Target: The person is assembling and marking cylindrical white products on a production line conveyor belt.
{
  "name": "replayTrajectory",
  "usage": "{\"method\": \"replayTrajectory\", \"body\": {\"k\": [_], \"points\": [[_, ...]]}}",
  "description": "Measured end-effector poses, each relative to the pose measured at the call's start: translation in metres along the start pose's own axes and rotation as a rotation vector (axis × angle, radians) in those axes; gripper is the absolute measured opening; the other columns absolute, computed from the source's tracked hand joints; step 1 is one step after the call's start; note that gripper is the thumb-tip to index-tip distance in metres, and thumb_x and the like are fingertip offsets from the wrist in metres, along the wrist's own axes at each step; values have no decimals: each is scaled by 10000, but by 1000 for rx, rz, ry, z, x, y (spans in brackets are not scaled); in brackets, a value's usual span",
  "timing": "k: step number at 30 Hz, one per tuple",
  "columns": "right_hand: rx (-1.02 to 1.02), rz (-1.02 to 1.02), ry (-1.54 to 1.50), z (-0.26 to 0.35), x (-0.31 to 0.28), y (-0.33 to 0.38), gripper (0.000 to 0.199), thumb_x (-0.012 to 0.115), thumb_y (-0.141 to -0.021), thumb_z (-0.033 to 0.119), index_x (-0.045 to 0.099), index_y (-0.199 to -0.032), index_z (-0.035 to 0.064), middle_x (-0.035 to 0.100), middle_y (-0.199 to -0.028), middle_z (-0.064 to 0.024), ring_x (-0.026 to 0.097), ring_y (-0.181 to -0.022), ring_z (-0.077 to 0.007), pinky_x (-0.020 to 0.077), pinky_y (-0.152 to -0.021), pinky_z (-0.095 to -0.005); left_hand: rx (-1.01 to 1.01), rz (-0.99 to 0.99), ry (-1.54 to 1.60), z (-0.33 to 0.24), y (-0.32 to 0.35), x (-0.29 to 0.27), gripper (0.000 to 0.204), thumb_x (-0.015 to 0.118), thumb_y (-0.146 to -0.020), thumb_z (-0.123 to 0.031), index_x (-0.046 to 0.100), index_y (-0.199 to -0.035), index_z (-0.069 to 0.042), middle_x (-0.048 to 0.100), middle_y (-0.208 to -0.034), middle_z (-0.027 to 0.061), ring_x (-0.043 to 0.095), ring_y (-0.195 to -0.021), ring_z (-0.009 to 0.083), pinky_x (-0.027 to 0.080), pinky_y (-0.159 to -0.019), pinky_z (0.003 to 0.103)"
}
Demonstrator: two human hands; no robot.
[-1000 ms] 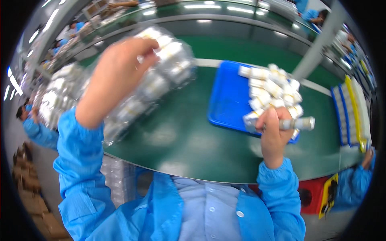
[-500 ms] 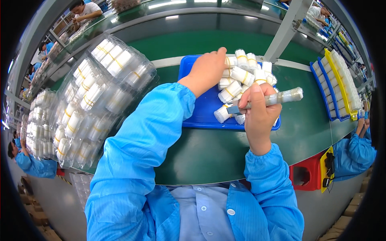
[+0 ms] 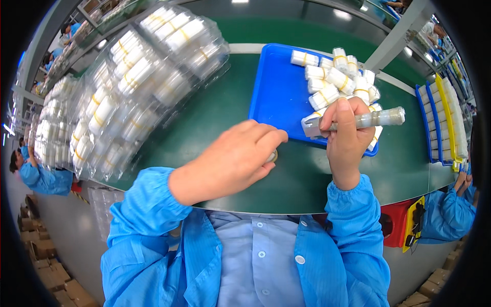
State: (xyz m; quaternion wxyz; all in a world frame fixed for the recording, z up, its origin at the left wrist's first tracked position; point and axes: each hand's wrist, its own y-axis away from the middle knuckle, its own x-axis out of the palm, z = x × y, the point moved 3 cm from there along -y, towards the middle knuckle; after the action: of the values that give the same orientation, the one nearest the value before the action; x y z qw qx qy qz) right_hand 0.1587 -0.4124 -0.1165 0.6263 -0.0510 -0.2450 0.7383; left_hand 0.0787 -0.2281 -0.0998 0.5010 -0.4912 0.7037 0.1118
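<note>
My right hand (image 3: 346, 135) is closed around a knife (image 3: 381, 118) whose thick handle is wrapped in clear tape; its flat metal blade points left, over the edge of a blue tray (image 3: 276, 77). White rolls (image 3: 339, 79) with yellow bands lie heaped in the tray's right part. To the left and nearer to me, my left hand (image 3: 230, 159) is low over the green table, fingers closed on a small white roll (image 3: 272, 156). Only its rounded end with a yellowish edge shows past the fingers; the rest is hidden.
Clear plastic trays (image 3: 148, 87) filled with banded white rolls are piled at the left. Blue and yellow trays (image 3: 442, 120) with white pieces stand at the right. A grey post (image 3: 396, 38) rises behind the table. A red stool (image 3: 396, 222) and a co-worker's blue sleeve (image 3: 450, 210) are at right.
My left hand has come from the tray's far side back toward me, with a white roll now in its fingers. The right hand still grips the knife by the heap. The view has shifted.
</note>
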Motion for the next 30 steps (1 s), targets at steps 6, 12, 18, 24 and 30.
{"method": "replayTrajectory", "body": {"k": [6, 12, 18, 24, 30], "points": [[98, 94, -32, -4, 13, 12, 223, 534, -973, 122, 505, -766, 46, 591, -641, -54, 505, -546, -78, 408, -490, -230, -95, -194, 234, 32, 27, 47, 608, 831, -716, -181, 536, -1232, -56, 644, -1130, 116, 611, -1052, 294, 501, -865, 366], [20, 264, -84, -9, 36, 28, 193, 585, -929, 41, 508, -752, 45, 586, -644, -37, 507, -554, -61, 404, -487, -226, -193, -186, 433, 39, 33, 60, 711, 838, -710, -181, 472, -1307, -59, 669, -1062, 111, 648, -991, 289, 521, -856, 368], [115, 285, 18, -14, 48, 36, 250, 614, -916, 51, 525, -683, 46, 558, -620, -9, 490, -539, -33, 366, -450, -221, -185, -257, 443, 38, 36, 61, 739, 840, -704, -144, 448, -1326, -64, 674, -1047, 104, 659, -964, 274, 544, -820, 358], [65, 235, 132, -17, 53, 39, 268, 639, -900, 56, 523, -659, 49, 493, -561, 30, 426, -510, -26, 301, -433, -235, -217, -230, 389, 34, 35, 55, 598, 835, -700, -159, 547, -1214, -50, 664, -1009, 105, 642, -926, 288, 524, -788, 376], [37, 306, 314, -20, 59, 39, 253, 668, -873, 64, 515, -672, 56, 465, -544, 22, 402, -497, -53, 298, -435, -266, -148, -302, 336, 36, 38, 59, 513, 828, -697, -162, 600, -1141, -43, 658, -994, 108, 622, -919, 303, 503, -787, 389]]}}
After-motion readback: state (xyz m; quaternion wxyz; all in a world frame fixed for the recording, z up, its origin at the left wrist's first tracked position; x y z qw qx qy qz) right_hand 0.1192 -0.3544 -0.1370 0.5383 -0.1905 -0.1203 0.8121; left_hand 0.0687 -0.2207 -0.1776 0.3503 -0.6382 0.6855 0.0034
